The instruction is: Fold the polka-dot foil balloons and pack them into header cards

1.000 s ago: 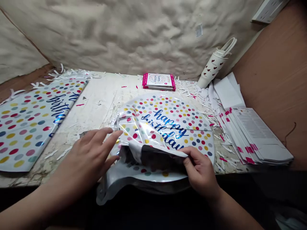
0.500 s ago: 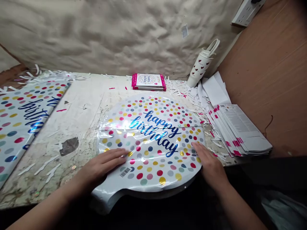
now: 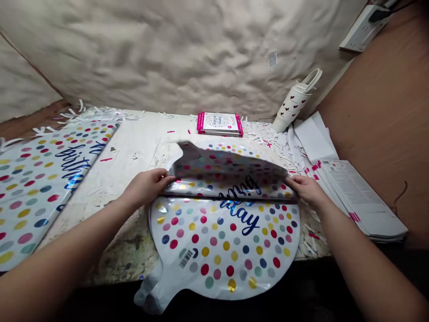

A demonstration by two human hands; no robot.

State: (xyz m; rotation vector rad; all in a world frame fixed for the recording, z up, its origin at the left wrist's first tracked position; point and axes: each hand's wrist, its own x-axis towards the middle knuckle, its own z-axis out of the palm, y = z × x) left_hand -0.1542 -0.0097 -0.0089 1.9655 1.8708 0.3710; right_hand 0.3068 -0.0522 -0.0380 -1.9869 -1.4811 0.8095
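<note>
A flat white foil balloon with coloured dots and blue "birthday" lettering (image 3: 231, 250) lies over the table's front edge, its neck at the lower left. Above it, the top foil balloon (image 3: 214, 161) is lifted into a curved flap, and its shiny grey side mirrors the dots and lettering. The flap's own neck sticks out at the upper left. My left hand (image 3: 147, 185) is closed on the flap's left edge, thumb and fingers pinched together. At the opposite edge, my right hand (image 3: 304, 190) pinches the same balloon.
Another dotted foil balloon (image 3: 50, 179) lies at the left. Pink-edged packs (image 3: 220, 124) sit at the back, near a white tumbler with hearts (image 3: 291, 107). Printed cards (image 3: 365, 197) are stacked at the right, among paper scraps. A power strip (image 3: 363, 29) hangs above.
Both hands were lying flat on the top balloon. Now they grip its side edges farther from me, and its near part has been raised away from me, uncovering another balloon beneath.
</note>
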